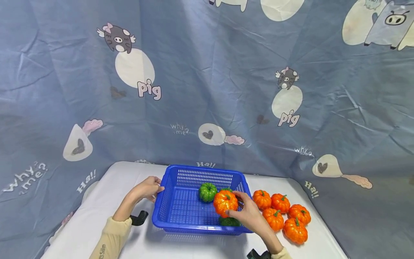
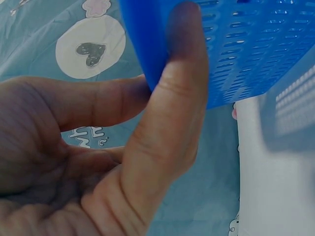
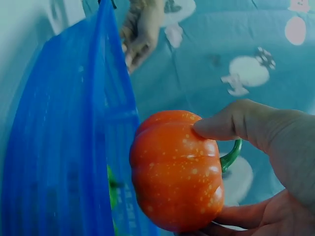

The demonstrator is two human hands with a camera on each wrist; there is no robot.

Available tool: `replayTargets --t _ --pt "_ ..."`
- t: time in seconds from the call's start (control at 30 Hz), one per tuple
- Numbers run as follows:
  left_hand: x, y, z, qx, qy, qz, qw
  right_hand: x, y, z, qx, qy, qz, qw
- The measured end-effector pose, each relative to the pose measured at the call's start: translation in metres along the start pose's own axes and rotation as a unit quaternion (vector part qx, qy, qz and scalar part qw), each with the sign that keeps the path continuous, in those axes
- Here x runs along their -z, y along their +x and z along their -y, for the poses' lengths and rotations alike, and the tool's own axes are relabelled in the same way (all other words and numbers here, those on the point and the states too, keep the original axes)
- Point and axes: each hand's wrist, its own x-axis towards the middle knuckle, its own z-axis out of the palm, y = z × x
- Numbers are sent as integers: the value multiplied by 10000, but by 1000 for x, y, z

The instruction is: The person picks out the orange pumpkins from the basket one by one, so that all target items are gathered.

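My right hand [image 1: 247, 212] grips a small orange pumpkin [image 1: 225, 203] with a green stem, over the right part of a blue plastic basket [image 1: 187, 227]. In the right wrist view the thumb lies on top of the pumpkin [image 3: 177, 172] and fingers go under it, partly hidden. My left hand [image 1: 147, 189] pinches the basket's left rim; in the left wrist view thumb and a finger stand on either side of the rim [image 2: 142, 44]. Inside the basket sits a green pumpkin [image 1: 208, 192]. Further green ones, partly covered by the orange pumpkin, show behind and below it.
Several orange pumpkins [image 1: 273, 219] stand in a cluster on the white table [image 1: 181, 248], right of the basket. A blue-grey patterned cloth [image 1: 207, 90] hangs behind and around the table. Dark wrist devices [image 1: 139, 218] are worn on both arms.
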Motion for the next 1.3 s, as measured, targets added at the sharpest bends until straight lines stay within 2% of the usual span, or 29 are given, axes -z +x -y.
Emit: replayTargets --t 0.17,0.33,0.4,0.53,0.67,0.8,0.87,1.0,1.3 --pt "-1 0 -1 -56 22 18 10000 32 -22 -20 -468 -116 -462 9978" --pt "0 -3 -2 -24 2 51 10000 68 -46 -45 -1132 -670 -794 9881" --pt "1 -4 -2 -22 -20 70 10000 80 -55 -55 -1373 -898 -849 9828" --pt "5 -5 -1 -43 -71 80 9999 94 -69 -76 -1632 -1007 -906 9773" --pt "7 -6 1 -39 -103 86 9999 97 -76 -98 -1891 -1234 -797 9709" --pt "9 -6 3 -36 -88 67 9999 93 -77 -118 -2201 -1652 -598 9595" --pt "11 -7 4 -34 -79 56 9999 90 -76 -123 -2321 -1691 -566 9562" --pt "12 -7 5 -3 -68 19 10000 85 -70 -130 -2291 -1693 -636 9565" --pt "8 -5 4 0 4 58 10000 80 -65 -142 -2014 -2077 -927 9527"
